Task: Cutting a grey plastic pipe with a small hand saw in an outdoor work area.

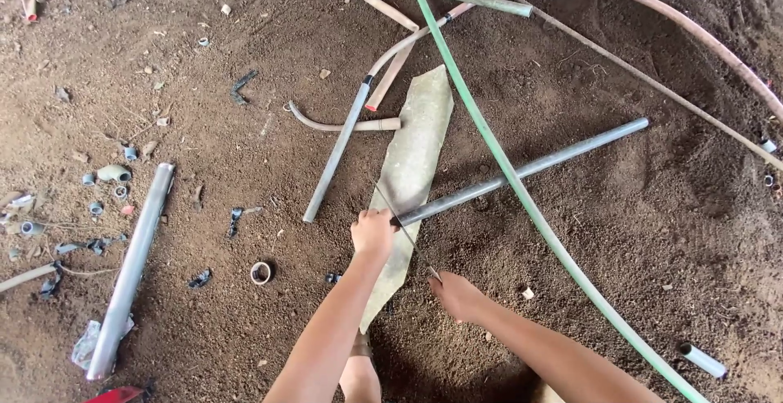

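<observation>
Brown dirt floor [636, 232] fills the view, littered with pipe offcuts. Long green hose [522, 187] runs from far centre down to the near right corner. Pinkish-tan flexible hose [652, 7] arcs across the far right. Thick silver-grey pipe [130, 268] lies at near left, running near to far. Slim grey plastic pipe [522, 170] lies diagonally at centre, its far end to the right, its near end resting on a pale, flat, elongated fibre sheet [412, 166]. A second thin grey pipe [334, 158] lies just left of that sheet. Small grey pipe fittings [110, 183] are scattered at far left; a short tan pipe ring [261, 272] sits near the left arm.

Left hand [373, 233] is clamped on the near end of the slim grey pipe, fingers curled together around it. Right hand [457, 295] is closed on one end of a thin hacksaw blade [404, 232], which crosses the pipe beside the left hand.
</observation>
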